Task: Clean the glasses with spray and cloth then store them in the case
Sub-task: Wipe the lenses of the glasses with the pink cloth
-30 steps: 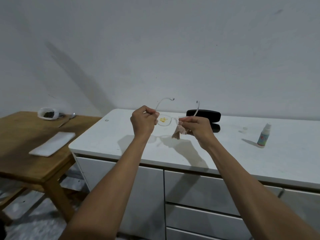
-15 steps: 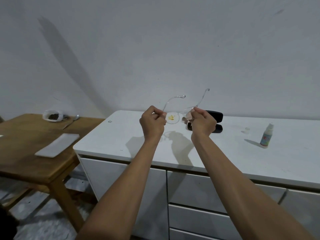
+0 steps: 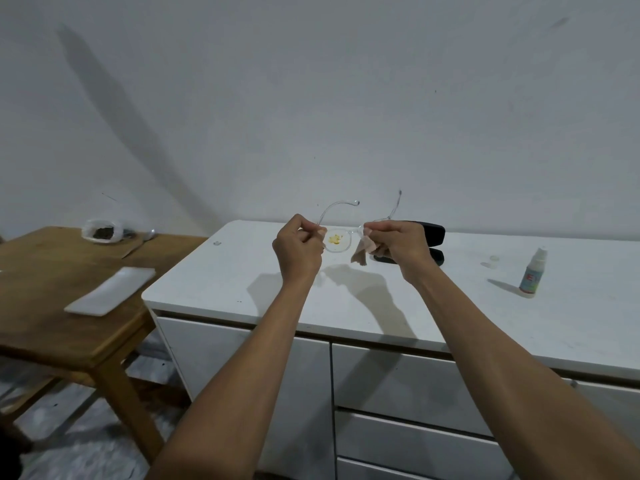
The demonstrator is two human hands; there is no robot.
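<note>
I hold clear-framed glasses (image 3: 337, 241) up above the white cabinet top (image 3: 242, 278), temples pointing away from me. A yellow smear shows on the left lens. My left hand (image 3: 299, 252) pinches the frame's left end. My right hand (image 3: 401, 249) grips the right end together with a small beige cloth (image 3: 360, 252), which hangs below the fingers. The open black case (image 3: 434, 242) lies on the cabinet behind my right hand, partly hidden. The spray bottle (image 3: 532, 273) stands upright at the far right.
A small clear cap (image 3: 495, 258) lies near the spray bottle. To the left stands a wooden table (image 3: 52, 327) with a white rectangular tray (image 3: 110, 291), a plastic bag of dark material (image 3: 102, 231) and a spoon (image 3: 149, 235). Drawers run below the cabinet top.
My hands have spread slightly apart and the cloth now hangs below my right fingers again. The glasses have tilted back, so the smeared left lens faces me.
</note>
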